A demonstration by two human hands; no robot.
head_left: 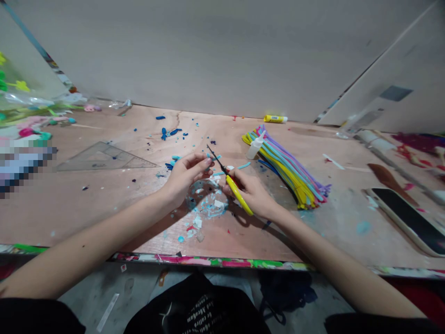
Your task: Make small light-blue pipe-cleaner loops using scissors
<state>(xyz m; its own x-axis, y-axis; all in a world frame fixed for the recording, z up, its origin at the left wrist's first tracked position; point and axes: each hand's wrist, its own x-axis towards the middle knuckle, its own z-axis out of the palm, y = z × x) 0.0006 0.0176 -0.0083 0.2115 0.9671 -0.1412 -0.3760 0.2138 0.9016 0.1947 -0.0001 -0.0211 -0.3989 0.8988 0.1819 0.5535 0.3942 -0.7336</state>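
Observation:
My right hand (251, 189) grips yellow-handled scissors (239, 195), their dark blades pointing up and to the left. Close to the blade tips, my left hand (191, 170) has thumb and forefinger pinched together. Whatever is between those fingertips is too small to make out; a speck of light blue shows beside them. A short light blue pipe cleaner piece (244, 165) lies by the scissors' pivot. Light and dark blue pieces (170, 165) are partly hidden behind my left hand. Below both hands, paper scraps and blue bits (208, 204) litter the wooden table (104, 204).
To the right lies a bundle of coloured pipe cleaners (288, 171), with a white nozzle bottle (255, 146) against it. A clear set square (104, 157) is at left, a phone (410, 220) at right. A glue stick (275, 118) rests near the back panel.

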